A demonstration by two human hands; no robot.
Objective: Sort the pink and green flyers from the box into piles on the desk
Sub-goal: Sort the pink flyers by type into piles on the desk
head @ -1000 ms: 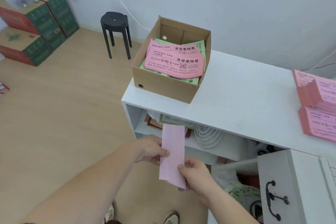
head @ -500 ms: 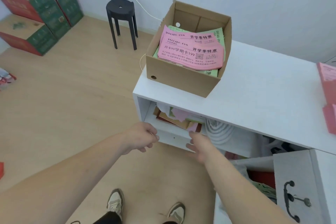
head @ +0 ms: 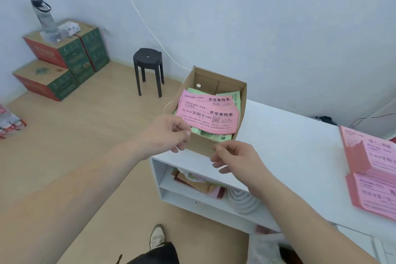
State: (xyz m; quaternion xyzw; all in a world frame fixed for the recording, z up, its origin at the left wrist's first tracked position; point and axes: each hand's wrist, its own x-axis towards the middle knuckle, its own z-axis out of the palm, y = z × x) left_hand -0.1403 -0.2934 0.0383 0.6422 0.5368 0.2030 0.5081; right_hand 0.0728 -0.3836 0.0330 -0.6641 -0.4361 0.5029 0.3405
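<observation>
A brown cardboard box (head: 216,83) stands at the left end of the white desk (head: 289,135). Pink flyers (head: 207,113) lie on top inside it, with green flyers (head: 214,136) showing beneath and behind them. My left hand (head: 167,135) hovers at the box's front left corner with fingers loosely curled, its thumb close to the flyers' corner and nothing held. In front of the box's front wall my right hand (head: 233,156) is also loosely curled and empty. Two stacks of pink flyers (head: 377,169) sit at the desk's right end.
Under the desk, an open shelf (head: 192,180) holds loose papers and cards. A black stool (head: 147,70) stands on the wood floor behind the box. Red and green cartons (head: 62,64) with a bottle on top are stacked at the far left wall.
A second ago both hands held a pink slip below the desk. The right hand then reached to the shelf, the slip is gone from my hands, and both rose empty to the box.
</observation>
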